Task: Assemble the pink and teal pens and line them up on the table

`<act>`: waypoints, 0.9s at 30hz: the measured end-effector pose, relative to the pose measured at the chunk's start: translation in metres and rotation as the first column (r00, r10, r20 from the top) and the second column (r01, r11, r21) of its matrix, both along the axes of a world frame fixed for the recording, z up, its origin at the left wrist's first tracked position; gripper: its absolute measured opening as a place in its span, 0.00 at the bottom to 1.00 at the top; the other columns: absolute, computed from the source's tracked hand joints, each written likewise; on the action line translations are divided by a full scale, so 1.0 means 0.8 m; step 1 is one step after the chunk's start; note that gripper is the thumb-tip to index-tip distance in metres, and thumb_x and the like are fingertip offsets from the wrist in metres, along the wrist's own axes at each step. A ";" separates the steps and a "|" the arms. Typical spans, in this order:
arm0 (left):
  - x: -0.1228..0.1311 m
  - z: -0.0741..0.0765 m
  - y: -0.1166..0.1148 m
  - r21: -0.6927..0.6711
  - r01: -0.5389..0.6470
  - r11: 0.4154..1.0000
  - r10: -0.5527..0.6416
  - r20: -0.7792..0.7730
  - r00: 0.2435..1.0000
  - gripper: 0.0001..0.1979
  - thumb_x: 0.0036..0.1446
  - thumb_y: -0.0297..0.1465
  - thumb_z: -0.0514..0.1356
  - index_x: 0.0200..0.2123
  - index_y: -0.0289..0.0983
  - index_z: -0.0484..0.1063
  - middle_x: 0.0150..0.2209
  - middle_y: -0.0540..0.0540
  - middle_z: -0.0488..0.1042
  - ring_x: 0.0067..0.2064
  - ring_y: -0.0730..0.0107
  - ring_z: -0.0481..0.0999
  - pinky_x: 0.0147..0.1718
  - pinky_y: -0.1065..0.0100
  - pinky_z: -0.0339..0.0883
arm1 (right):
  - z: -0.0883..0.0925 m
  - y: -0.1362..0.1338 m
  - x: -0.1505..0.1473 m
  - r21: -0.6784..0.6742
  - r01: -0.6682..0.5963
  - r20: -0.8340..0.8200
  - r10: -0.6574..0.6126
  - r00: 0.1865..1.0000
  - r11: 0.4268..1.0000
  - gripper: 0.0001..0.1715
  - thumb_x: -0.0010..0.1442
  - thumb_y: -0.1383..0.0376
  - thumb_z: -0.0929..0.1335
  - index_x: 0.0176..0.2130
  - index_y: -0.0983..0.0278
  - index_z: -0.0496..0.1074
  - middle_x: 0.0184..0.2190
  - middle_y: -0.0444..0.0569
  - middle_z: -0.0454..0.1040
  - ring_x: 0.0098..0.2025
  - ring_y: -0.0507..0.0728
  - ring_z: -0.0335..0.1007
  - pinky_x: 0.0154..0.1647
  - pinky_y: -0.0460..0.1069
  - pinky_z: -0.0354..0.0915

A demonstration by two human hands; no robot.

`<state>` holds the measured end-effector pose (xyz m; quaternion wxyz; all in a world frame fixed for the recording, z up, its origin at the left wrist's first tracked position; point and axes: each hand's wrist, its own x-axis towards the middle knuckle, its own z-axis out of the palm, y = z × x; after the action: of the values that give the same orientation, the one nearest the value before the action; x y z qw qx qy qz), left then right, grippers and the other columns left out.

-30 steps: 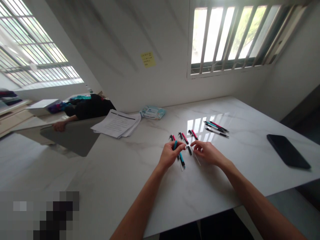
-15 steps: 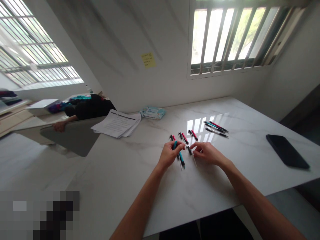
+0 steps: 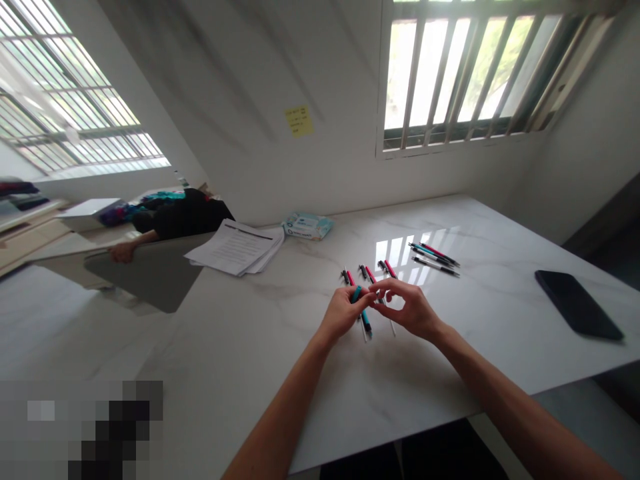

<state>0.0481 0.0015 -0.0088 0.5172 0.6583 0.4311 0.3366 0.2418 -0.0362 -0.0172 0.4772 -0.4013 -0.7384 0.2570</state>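
Note:
My left hand (image 3: 344,312) is closed around a short teal pen barrel (image 3: 357,293), whose top end sticks up by the thumb. Fingertip to fingertip with it, my right hand (image 3: 411,308) is pinched; what it grips, if anything, is too small to make out. Below the left hand lies another teal pen piece (image 3: 367,321) with a black end, beside a thin white refill (image 3: 364,331). A second refill (image 3: 393,327) shows under the right hand. Just beyond the hands are red pen barrels (image 3: 390,269) and small black pen parts (image 3: 363,271), partly covered by the fingers.
Several whole pens (image 3: 435,257) lie at the back right, with a dark phone (image 3: 577,305) farther right. Printed papers (image 3: 237,247) and a blue-white wipes pack (image 3: 307,227) are at the back left. A person's hand (image 3: 123,251) rests on a grey chair back (image 3: 150,277).
My right hand has lifted from the black part on the table and moved left to meet my left hand's fingertips. The teal barrel in my left hand has tilted a little.

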 end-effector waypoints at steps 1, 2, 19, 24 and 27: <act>0.000 0.000 0.000 0.000 0.005 1.000 -0.005 -0.009 1.000 0.21 0.53 0.49 0.68 0.30 0.34 0.81 0.21 0.52 0.67 0.24 0.74 0.62 0.25 0.70 0.54 | -0.001 0.000 0.000 0.003 0.006 0.004 -0.006 1.000 1.000 0.15 0.64 0.58 0.72 0.51 0.56 0.77 0.41 0.49 0.80 0.37 0.57 0.75 0.39 0.55 0.74; 0.000 -0.001 0.000 0.001 0.013 1.000 -0.013 -0.012 1.000 0.21 0.53 0.48 0.68 0.31 0.34 0.81 0.22 0.52 0.68 0.25 0.73 0.63 0.26 0.70 0.55 | -0.002 0.001 0.002 0.006 0.010 0.011 -0.010 1.000 1.000 0.15 0.64 0.58 0.72 0.50 0.56 0.77 0.40 0.48 0.80 0.36 0.57 0.74 0.39 0.54 0.74; -0.012 0.006 0.015 -0.011 -0.209 0.978 0.207 0.189 0.960 0.19 0.61 0.40 0.58 0.51 0.38 0.79 0.32 0.49 0.70 0.30 0.73 0.66 0.28 0.73 0.61 | -0.032 0.023 0.015 -0.083 0.067 0.263 -0.043 0.964 0.994 0.22 0.58 0.72 0.73 0.52 0.57 0.77 0.49 0.49 0.80 0.53 0.62 0.73 0.57 0.59 0.68; -0.013 0.003 0.016 0.035 -0.230 0.973 0.220 0.172 0.960 0.20 0.61 0.40 0.59 0.52 0.39 0.79 0.31 0.50 0.70 0.30 0.73 0.68 0.32 0.72 0.65 | -0.031 0.021 0.022 -0.053 0.085 0.273 -0.067 0.960 0.995 0.18 0.60 0.70 0.73 0.49 0.56 0.77 0.48 0.48 0.80 0.54 0.62 0.72 0.57 0.59 0.67; -0.014 0.003 0.017 0.088 -0.256 0.963 0.237 0.186 0.954 0.19 0.59 0.38 0.63 0.52 0.40 0.78 0.34 0.49 0.73 0.32 0.73 0.72 0.37 0.70 0.68 | -0.030 0.020 0.020 -0.054 0.079 0.280 -0.061 0.958 0.995 0.14 0.62 0.69 0.72 0.48 0.56 0.78 0.47 0.49 0.80 0.52 0.63 0.73 0.56 0.59 0.67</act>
<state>0.0368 0.0148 -0.0065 0.4693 0.5953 0.4436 0.4782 0.2579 -0.0200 -0.0415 0.3643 -0.4743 -0.7749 0.2047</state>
